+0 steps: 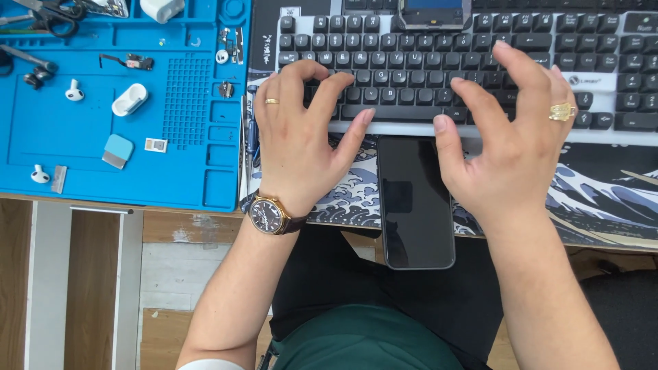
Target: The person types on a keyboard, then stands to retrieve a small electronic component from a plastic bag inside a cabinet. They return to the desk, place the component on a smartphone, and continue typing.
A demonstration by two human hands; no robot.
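Note:
My left hand [298,140] rests on the left half of a black-keyed keyboard [480,51], fingers spread on the keys, a gold ring on one finger and a round wristwatch [269,215] on the wrist. My right hand [510,140] hovers over the keyboard's middle, fingers apart, wearing a large gold ring. Neither hand holds anything. Between the hands a black phone [415,202] lies screen dark, overhanging the desk's front edge. All sit on a wave-patterned desk mat [603,199].
A blue repair mat [89,123] at the left carries white earbuds [74,90], a white earbud case half [129,99], small parts, a scraper [118,151] and scissors [58,15]. A second small device [434,14] lies on the keyboard's top. Wooden floor shows below.

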